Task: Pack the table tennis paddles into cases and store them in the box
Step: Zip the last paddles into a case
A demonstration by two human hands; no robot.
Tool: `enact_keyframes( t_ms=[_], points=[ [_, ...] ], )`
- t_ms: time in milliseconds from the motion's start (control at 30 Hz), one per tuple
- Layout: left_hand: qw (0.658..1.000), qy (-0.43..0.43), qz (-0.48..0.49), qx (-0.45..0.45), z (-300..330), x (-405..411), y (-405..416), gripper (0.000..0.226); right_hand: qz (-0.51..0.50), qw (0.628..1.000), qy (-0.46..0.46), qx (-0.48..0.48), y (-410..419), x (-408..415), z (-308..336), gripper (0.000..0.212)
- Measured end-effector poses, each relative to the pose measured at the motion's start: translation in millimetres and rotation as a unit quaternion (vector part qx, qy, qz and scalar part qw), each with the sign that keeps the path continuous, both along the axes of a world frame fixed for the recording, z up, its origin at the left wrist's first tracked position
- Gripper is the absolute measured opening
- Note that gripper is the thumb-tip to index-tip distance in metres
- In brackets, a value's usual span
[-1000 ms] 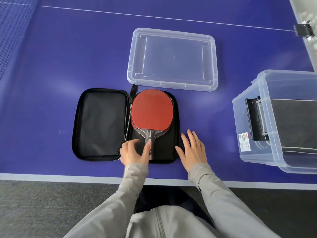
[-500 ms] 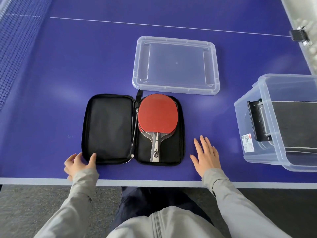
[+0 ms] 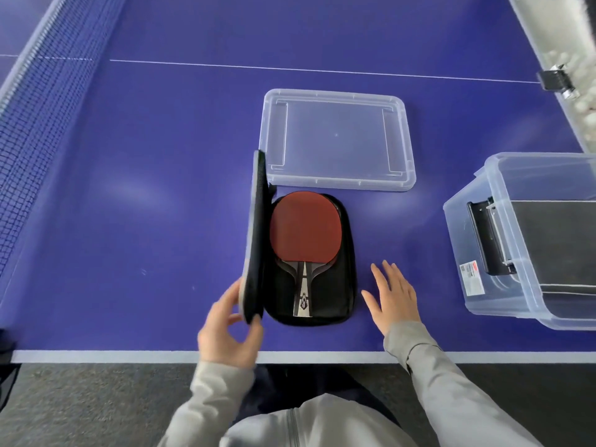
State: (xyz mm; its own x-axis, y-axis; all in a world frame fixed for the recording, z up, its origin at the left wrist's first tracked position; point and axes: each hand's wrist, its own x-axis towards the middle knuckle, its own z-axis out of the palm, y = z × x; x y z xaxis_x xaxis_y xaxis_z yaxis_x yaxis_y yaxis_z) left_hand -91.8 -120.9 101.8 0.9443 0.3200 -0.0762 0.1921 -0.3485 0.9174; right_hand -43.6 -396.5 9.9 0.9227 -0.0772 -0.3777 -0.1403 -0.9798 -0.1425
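A red-faced table tennis paddle (image 3: 304,233) lies in the right half of a black zip case (image 3: 342,285) near the table's front edge. The case's left flap (image 3: 256,233) stands upright on its hinge, seen edge-on. My left hand (image 3: 230,330) grips the flap's near corner between thumb and fingers. My right hand (image 3: 392,295) rests flat on the table just right of the case, fingers spread, holding nothing. A clear plastic box (image 3: 467,240) stands at the right with a black case inside it.
The box's clear lid (image 3: 337,140) lies upside down on the blue table behind the case. The table net (image 3: 35,101) runs along the left. A metal clamp (image 3: 556,80) sits at the far right edge. Grey floor lies below the table's white front edge.
My left hand moved from the paddle handle to the flap's outer corner and swung the flap up from flat to upright. My right hand shifted slightly right.
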Motion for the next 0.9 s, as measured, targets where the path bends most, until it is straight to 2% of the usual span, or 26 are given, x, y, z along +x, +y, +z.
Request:
enact_keyframes(
  t_ms=[67,133,233,267,300,333,400,500,567,667,767,900],
  points=[
    [0.996,-0.017,-0.073,0.054,-2.0,1.5,-24.4,0.063,-0.036,0.995,-0.054,0.08,13.6,9.1,13.3,0.055],
    [0.981,-0.047,-0.154,0.106,-8.4,4.4,-44.7,0.063,-0.096,0.971,-0.104,0.192,29.4,18.8,28.0,0.047],
    [0.964,-0.07,-0.202,0.159,-17.9,11.6,-64.1,0.062,-0.21,0.886,-0.131,0.392,51.6,30.8,51.2,0.032],
    [0.96,-0.076,-0.206,0.175,-20.9,13.9,-68.3,0.061,-0.231,0.862,-0.126,0.434,57.3,33.5,56.9,0.029],
    [0.955,-0.086,-0.211,0.189,-24.5,15.8,-71.6,0.061,-0.236,0.853,-0.12,0.45,61.2,35.5,60.2,0.025],
    [0.95,-0.097,-0.219,0.201,-28.1,17.0,-74.4,0.061,-0.229,0.858,-0.114,0.445,64.2,37.8,61.7,0.021],
    [0.942,-0.112,-0.236,0.21,-33.6,19.3,-77.7,0.061,-0.208,0.884,-0.1,0.406,67.5,41.1,60.2,0.029],
    [0.94,-0.092,-0.252,0.21,-40.3,23.7,-73.2,0.059,-0.219,0.9,-0.092,0.366,66.1,43.6,51.5,0.035],
    [0.963,-0.037,-0.192,0.188,-46.3,30.9,-63.5,0.056,-0.237,0.9,-0.083,0.357,62.5,44.0,44.9,0.034],
    [0.98,0.114,-0.055,0.151,-62.4,54.1,-37.1,0.058,-0.261,0.903,-0.056,0.336,58.8,43.5,35.2,0.037],
    [0.971,0.236,-0.001,0.035,-75.4,80.7,-16.3,0.069,-0.288,0.902,-0.03,0.319,57.9,43.1,26.8,0.038],
    [0.943,0.308,0.045,-0.119,-77.7,107.8,-15.2,0.067,-0.3,0.902,-0.015,0.309,58.5,44.7,19.3,0.035]
  ],
)
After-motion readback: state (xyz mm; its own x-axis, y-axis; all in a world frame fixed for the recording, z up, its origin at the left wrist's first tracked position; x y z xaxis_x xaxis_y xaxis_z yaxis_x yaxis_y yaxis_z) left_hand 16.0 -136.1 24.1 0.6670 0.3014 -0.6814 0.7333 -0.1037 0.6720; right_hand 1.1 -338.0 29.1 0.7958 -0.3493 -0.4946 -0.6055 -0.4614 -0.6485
